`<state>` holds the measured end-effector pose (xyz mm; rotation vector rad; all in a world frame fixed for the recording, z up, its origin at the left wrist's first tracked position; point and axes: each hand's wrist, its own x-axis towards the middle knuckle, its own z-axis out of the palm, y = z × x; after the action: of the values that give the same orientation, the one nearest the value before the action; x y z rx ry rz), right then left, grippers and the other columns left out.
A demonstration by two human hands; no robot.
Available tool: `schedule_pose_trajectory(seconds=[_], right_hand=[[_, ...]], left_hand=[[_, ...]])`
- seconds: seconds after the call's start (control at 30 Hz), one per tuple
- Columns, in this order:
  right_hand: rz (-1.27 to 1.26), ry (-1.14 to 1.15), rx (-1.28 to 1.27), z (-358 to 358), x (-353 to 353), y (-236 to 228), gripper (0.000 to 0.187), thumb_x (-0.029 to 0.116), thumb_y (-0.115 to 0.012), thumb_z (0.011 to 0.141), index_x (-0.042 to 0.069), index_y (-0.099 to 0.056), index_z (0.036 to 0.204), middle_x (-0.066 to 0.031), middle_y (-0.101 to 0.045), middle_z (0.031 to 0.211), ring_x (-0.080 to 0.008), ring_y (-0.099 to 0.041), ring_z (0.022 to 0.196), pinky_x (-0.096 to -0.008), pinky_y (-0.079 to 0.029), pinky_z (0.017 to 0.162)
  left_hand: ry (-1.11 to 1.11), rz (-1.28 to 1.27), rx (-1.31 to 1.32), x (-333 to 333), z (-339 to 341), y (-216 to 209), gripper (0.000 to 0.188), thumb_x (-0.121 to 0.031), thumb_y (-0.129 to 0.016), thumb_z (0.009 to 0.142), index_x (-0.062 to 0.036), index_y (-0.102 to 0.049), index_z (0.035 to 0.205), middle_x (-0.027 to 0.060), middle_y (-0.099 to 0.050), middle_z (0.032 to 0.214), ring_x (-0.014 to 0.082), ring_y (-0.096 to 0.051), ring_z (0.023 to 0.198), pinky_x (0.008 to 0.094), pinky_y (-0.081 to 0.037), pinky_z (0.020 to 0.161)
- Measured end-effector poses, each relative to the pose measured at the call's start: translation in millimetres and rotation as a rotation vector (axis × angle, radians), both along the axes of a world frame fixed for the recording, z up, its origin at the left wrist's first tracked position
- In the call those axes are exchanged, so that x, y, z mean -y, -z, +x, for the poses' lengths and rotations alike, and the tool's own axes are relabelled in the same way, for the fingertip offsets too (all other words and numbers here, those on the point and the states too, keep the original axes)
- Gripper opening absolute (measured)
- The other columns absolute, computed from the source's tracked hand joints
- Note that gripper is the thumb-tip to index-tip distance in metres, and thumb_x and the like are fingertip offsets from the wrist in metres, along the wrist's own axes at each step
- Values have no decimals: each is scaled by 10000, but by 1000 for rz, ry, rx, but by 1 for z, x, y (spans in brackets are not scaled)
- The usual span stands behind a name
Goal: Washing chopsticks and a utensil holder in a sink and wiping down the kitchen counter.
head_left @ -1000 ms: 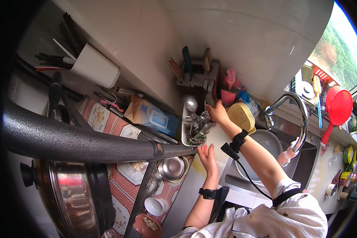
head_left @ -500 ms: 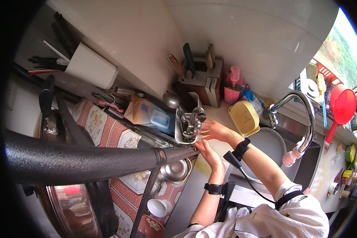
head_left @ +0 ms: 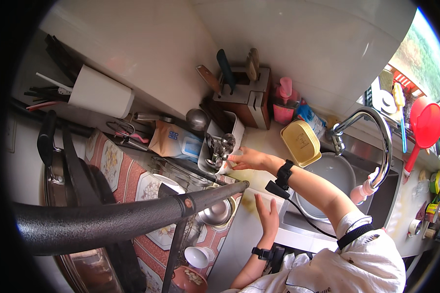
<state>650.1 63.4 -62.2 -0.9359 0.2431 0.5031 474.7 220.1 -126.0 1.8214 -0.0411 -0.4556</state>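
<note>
A white utensil holder (head_left: pixel 223 170) stands by the wall, with several metal spoons (head_left: pixel 227 142) sticking up in it. My right hand (head_left: pixel 253 159) reaches to its near right side, fingers stretched out and seemingly touching the wall of the holder or a spoon. Lower down, my left hand (head_left: pixel 268 216) is held over a pale board or counter section (head_left: pixel 247 219), thumb and fingers apart, with nothing in it. Each wrist wears a black strap. Behind the spoons is a second white container (head_left: pixel 237 131), next to a ladle (head_left: pixel 197 119).
A thick black bar (head_left: pixel 132 217) crosses the near left. Beyond the holder stand a knife block (head_left: pixel 244 93), a pink pump bottle (head_left: pixel 284 102) and yellow trays (head_left: pixel 300 143). To the right, a faucet (head_left: pixel 384 141) arches over a sink with a grey basin (head_left: pixel 327 180).
The utensil holder has shifted a little left, showing more of the container behind it. My left hand has come away from the holder and moved down; my right hand stays at its side.
</note>
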Motion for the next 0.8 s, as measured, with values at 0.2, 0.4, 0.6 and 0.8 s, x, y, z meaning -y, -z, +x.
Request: schedule_pose_trajectory(seconds=[0.2,0.4,0.6,0.8], right_hand=[[65,53,-42,-1,0,17,1127,297,-775,803,-88,61,1453,-326,-391,1365,-363,-559,1138,-405,-478,980],[24,488,-83,-1,6,45,987,204,-736,815,-58,-44,1469,-208,-524,1285,-274,-535,1171,-413,-412,1002],[237,809,-44,31,27,27,411,89,-661,855,-37,-509,1215,-93,-613,1107,-189,-565,1076,-346,-414,975],[735,1024,-105,53,25,22,154,-9,-675,825,50,-599,945,-36,-580,866,-150,-541,772,-249,-459,690]], left_hand=[[298,803,282,-46,-16,-1,943,-332,-742,756,109,-234,1416,316,-182,1501,395,-180,1422,497,-226,1124],[541,1041,247,-48,-8,-21,1144,-448,-820,643,119,-204,1423,338,-138,1502,417,-138,1427,552,-264,1095],[593,1067,282,-53,-9,-16,1279,-510,-859,546,120,-180,1428,344,-137,1499,436,-134,1421,505,-249,1119],[596,1092,270,-52,-6,-15,1285,-523,-853,544,118,-179,1431,340,-131,1504,431,-132,1424,498,-247,1119]])
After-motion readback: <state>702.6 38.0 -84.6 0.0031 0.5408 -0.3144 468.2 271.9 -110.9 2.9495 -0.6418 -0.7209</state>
